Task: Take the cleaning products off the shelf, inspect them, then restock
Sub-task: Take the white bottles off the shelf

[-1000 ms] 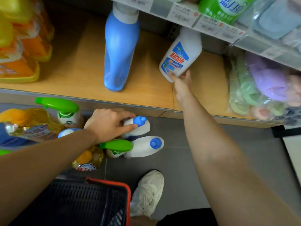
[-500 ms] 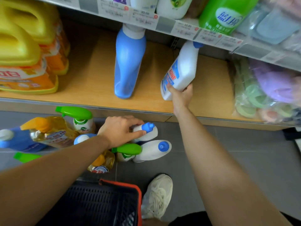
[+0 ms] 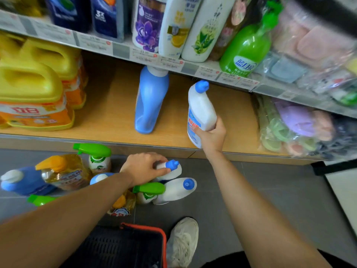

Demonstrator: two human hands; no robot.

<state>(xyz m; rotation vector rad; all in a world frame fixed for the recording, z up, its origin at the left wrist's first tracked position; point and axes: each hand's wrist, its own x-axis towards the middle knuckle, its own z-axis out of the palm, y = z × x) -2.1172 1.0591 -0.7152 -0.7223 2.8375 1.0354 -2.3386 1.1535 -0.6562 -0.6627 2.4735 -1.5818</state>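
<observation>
My right hand grips a white cleaner bottle with a blue cap near its base, holding it almost upright on the wooden bottom shelf. A tall blue bottle stands to its left on the same shelf. My left hand is down over the floor, its fingers wrapped around the neck of another white, blue-capped bottle. Beside that one a third white bottle lies on the floor among green-trigger spray bottles.
Yellow detergent jugs fill the shelf's left end, bagged sponges its right. Yellow oil-coloured bottles and a blue bottle stand on the grey floor. A black basket with an orange rim and my shoe are below.
My right hand has tipped the white bottle from a lean to almost upright at the shelf's front. My left hand stays on the floor bottle. The view has tilted upward.
</observation>
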